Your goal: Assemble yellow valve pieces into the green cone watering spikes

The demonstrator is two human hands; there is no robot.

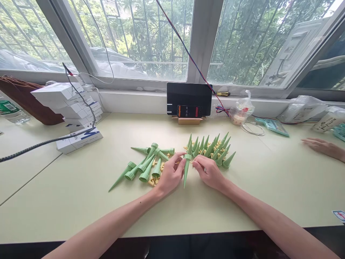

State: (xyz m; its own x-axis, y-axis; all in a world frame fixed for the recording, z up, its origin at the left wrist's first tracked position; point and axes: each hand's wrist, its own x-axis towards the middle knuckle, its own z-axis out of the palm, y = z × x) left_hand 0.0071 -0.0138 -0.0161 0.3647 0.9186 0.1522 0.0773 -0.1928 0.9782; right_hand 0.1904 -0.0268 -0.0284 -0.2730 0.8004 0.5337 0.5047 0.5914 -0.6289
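Observation:
My left hand [171,172] is closed around the collar of a green plastic watering spike [186,173], which hangs point down in front of me. Close beside that collar, the fingers of my right hand [208,172] pinch a small yellow piece, mostly hidden by the fingertips. Loose green spikes [147,172] lie in a pile left of my hands, their ribbed, hollow collars facing various ways. Among them are several small yellow valve-like pieces [151,182]. Behind my right hand, a cluster of green spikes [221,157] stands point up, with yellow pieces at their bases.
A phone [189,111] showing a timer leans on a dark tablet [172,97] at the back. White boxes [78,108] are stacked at the left, with a black braided cable [48,138] across them. Another person's hand [318,144] rests on the table at the right.

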